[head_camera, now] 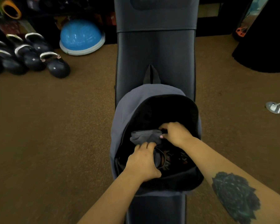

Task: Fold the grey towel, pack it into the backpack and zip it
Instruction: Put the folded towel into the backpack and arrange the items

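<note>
**A:** Grey towel (145, 136) — where is it placed at this moment?

**B:** It is seen inside the open mouth of the backpack (129, 107), folded into a small bundle and lying toward nine o'clock of the dark opening. The backpack itself is laid flat on the black bench (155, 52), its handle loop at twelve o'clock.

**A:** How is it being held?

**B:** The towel's three o'clock end is pinched by the right hand (176, 134), with fingertips closed on the cloth. The left hand (143, 162) is set at the towel's six o'clock edge; its fingers are curled over the fabric and over a dark ring-shaped item beneath. Whether cloth is truly gripped by that hand cannot be told.

**A:** And how is the towel expected to handle?

**B:** It is judged to be light, soft and limp — creases and a sagging fold are visible, so no stiffness can be relied on. Nothing fragile is suggested, and slipping is unlikely on such cloth. The risk lies in the fold being undone if only one corner is lifted.

**A:** So where should it be taken?

**B:** It is best held across the folded edges at both ends, layers pressed together, then pushed down flat. Loose cloth should be kept clear of the zip track around the rim, since zipping is not yet begun.
</note>
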